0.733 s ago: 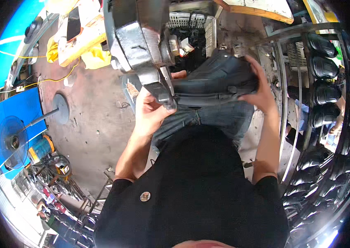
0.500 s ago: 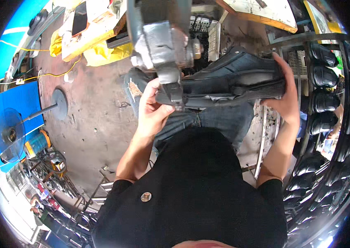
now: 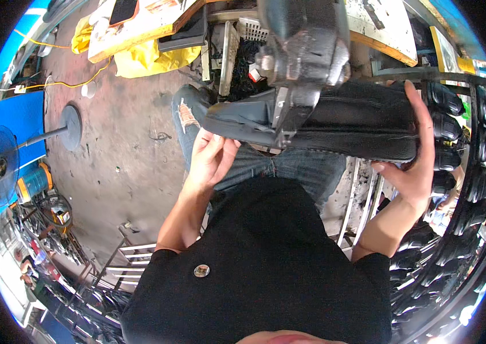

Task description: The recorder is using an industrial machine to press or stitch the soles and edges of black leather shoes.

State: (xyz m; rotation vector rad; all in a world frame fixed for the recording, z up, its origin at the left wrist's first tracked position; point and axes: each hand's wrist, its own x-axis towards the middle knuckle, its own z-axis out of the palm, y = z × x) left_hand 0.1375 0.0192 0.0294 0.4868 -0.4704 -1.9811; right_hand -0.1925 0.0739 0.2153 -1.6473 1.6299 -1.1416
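A long black leather shoe (image 3: 363,123) lies across my lap's upper edge, beneath the dark metal head of a machine (image 3: 306,63). The machine's narrow lower arm comes down over the shoe's middle and hides part of it. At the shoe's left end, my left hand (image 3: 214,157) pinches the lower edge between thumb and fingers. My right hand (image 3: 412,166) wraps the right end, fingers along the far side and thumb below. What the machine's tip touches is hard to make out.
Racks of black shoes (image 3: 446,126) stand close on my right. A wood-edged table (image 3: 139,37) with a yellow bag (image 3: 151,60) under it is at the far left, a white-topped table (image 3: 386,28) at the far right. A fan (image 3: 2,163) stands left.
The shoe has turned in my hands: a smooth side shows where its opening was. Its left end now extends further past the machine arm. The whole view has shifted, with the machine further right.
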